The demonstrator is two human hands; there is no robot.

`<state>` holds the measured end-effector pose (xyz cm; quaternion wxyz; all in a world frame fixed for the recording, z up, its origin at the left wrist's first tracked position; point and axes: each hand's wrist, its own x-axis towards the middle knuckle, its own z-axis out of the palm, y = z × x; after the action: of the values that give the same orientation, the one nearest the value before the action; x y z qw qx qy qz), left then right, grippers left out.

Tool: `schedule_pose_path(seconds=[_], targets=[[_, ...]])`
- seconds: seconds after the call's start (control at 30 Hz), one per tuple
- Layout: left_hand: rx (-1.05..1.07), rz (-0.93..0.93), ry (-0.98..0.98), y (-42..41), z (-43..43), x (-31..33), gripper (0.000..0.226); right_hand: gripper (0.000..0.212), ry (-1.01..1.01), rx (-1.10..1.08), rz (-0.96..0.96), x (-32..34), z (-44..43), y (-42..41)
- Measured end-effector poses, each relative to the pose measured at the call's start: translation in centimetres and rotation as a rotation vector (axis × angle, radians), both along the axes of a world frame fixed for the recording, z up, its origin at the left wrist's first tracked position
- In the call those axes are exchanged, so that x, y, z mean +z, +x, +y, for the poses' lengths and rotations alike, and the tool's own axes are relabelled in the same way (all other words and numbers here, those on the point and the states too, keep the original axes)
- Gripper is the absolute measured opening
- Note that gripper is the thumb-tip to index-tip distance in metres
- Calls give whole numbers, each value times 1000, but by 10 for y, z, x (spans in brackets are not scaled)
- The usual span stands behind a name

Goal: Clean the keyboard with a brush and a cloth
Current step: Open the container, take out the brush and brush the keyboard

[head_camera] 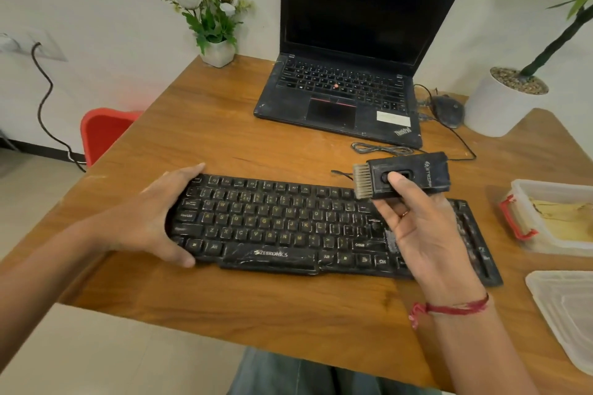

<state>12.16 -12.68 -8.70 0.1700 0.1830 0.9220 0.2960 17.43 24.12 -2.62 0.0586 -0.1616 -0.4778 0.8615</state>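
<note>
Nearest to the person, the right hand [426, 234] is raised over the right part of the keyboard [272, 228]. Its grip is closed on the brush [407, 175]: the thumb lies on the oval button of the black body and the fingers are behind it. The bristles point to the left and seem to be just above the top row of keys, not on them.

The left hand [154, 218] holds the left end of the keyboard, with the thumb at the near edge and the fingers curved over the far edge. The keyboard lies flat on the table [224, 125], and its keys look dusty.

To the right stands a clear box [561, 247] without cover. Something yellow lies in it, perhaps the cloth; I cannot tell. Farther away there is an open laptop [337, 99].

I think the brushing is about to begin. If the thumb pushes the button, the bristles may draw back into the body. Strokes to the right can throw dust into the open box, and strokes away from the person can send it to the laptop. If the left grip loosens, the keyboard may slide.
</note>
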Motion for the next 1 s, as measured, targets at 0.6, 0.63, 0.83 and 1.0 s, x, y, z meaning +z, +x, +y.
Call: schedule_pose_path(seconds=[0.6, 0.63, 0.83, 1.0], targets=[[69, 230, 229, 19, 31, 5, 149, 27, 1126, 495, 238, 5, -149, -85], [69, 224, 250, 19, 31, 5, 149, 23, 1221, 509, 300, 5, -157, -86], [102, 198, 291, 21, 29, 1, 155, 26, 1273, 688, 274, 12, -166, -103], [124, 177, 279, 19, 29, 0, 158, 24, 1352, 613, 305, 10, -160, -105]])
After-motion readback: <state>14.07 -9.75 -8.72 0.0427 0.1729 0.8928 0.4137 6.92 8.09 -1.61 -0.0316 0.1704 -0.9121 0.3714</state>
